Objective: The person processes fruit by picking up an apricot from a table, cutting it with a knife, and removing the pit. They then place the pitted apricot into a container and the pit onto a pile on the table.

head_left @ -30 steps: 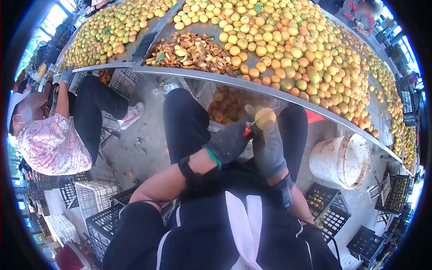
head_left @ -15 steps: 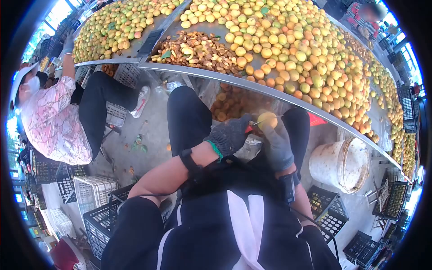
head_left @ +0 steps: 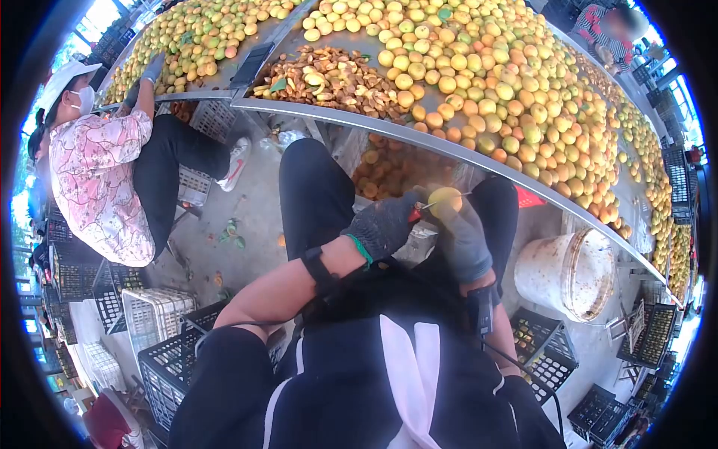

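Note:
In a dark grey knitted glove with a green cuff, my left hand (head_left: 385, 228) is closed round the red handle of a small knife (head_left: 415, 215). Its thin blade lies against a yellow apricot (head_left: 446, 199). My right hand (head_left: 462, 239), in a lighter grey glove, grips that apricot from below and is slightly blurred. Both hands are close together above my lap, between my knees. Beyond them, under the table edge, a container of orange-brown fruit (head_left: 385, 168) shows in part.
A metal-edged table (head_left: 344, 120) carries many whole apricots (head_left: 486, 82) and a heap of cut pieces (head_left: 329, 78). A person (head_left: 101, 165) sits at left, another (head_left: 606, 34) at far right. A white bucket (head_left: 561, 273) stands right; black crates (head_left: 176, 370) are beside me.
My hands stay nearly in place with the knife at the apricot. The person at left has leaned towards the table, with gloved hands now over the fruit there.

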{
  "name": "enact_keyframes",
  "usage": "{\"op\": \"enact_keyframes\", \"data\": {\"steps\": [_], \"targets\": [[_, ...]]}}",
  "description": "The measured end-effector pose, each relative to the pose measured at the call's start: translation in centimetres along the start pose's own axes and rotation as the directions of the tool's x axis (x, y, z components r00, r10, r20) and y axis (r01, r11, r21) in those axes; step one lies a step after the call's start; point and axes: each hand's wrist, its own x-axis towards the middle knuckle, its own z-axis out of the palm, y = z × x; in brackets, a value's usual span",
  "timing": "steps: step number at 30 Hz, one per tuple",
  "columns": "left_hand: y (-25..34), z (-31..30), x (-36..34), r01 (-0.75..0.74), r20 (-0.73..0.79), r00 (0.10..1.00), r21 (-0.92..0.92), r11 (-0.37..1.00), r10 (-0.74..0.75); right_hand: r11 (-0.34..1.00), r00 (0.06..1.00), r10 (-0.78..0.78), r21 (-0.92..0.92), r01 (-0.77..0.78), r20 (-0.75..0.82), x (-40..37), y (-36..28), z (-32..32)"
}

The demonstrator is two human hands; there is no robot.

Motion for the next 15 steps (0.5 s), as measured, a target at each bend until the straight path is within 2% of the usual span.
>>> {"op": "enact_keyframes", "data": {"steps": [2, 4, 6, 10, 12, 13, 14, 15], "targets": [[0.0, 0.4, -0.1, -0.045, -0.011, 0.999, -0.021, 0.999, 0.045, 0.974, 0.995, 0.101, -0.202, -0.104, -0.027, -0.2, -1.3, -0.3], [0.4, 1.1, -0.2, -0.063, -0.1, 0.993, -0.012, 0.998, 0.061, 0.981, 0.998, 0.041, -0.186, -0.048, -0.045, -0.2, -0.5, 0.8], [0.3, 1.2, -0.2, -0.063, -0.083, 0.995, -0.003, 0.998, 0.063, 0.985, 0.987, -0.037, 0.158, 0.062, -0.159, -0.5, 0.9, 1.4], [-0.9, 0.5, -0.1, -0.101, -0.076, 0.991, 0.1, 0.99, 0.108, 0.971, 0.991, 0.056, 0.236, -0.027, -0.119, -0.6, 1.7, 0.8], [-0.4, 0.3, -0.2, -0.114, -0.096, 0.987, 0.14, 0.984, 0.128, 0.984, 0.992, 0.077, 0.17, -0.06, -0.099, -0.6, 0.9, 0.3], [-0.1, 0.0, -0.4, -0.126, -0.116, 0.982, 0.18, 0.976, 0.148, 0.997, 0.993, 0.014, -0.067, -0.022, -0.116, -0.6, 0.1, 0.5], [0.1, -0.1, -0.5, -0.127, -0.112, 0.983, 0.181, 0.975, 0.149, 0.953, 0.991, -0.053, -0.301, 0.014, -0.119, -0.7, -0.4, 0.7], [0.5, -0.4, -0.5, -0.144, -0.118, 0.979, 0.186, 0.972, 0.167, 0.944, 0.986, -0.127, -0.319, 0.085, -0.112, -0.9, -0.6, 1.0]]}}
